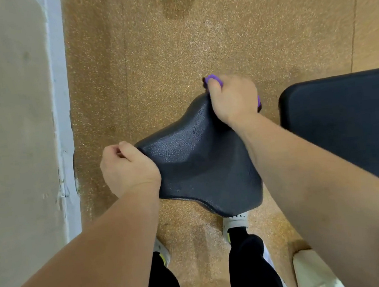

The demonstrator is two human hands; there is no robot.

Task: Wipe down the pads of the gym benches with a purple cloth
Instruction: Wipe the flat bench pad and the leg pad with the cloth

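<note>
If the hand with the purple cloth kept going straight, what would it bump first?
Probably nothing soon. The right hand, gripping the purple cloth, is at the narrow end of the seat pad; ahead lies only speckled floor, though depth is unclear.

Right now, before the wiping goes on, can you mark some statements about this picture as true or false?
1. The purple cloth is in the right hand. True.
2. The left hand holds a second cloth. False: no cloth shows in it; its fingers are curled and it rests at the left corner of the seat pad.
3. The right hand is at the far, narrow end of the seat pad. True.
4. The floor is grey tile. False: it is speckled tan.
5. Another black pad lies to the left of the seat pad. False: it is on the right.
</note>
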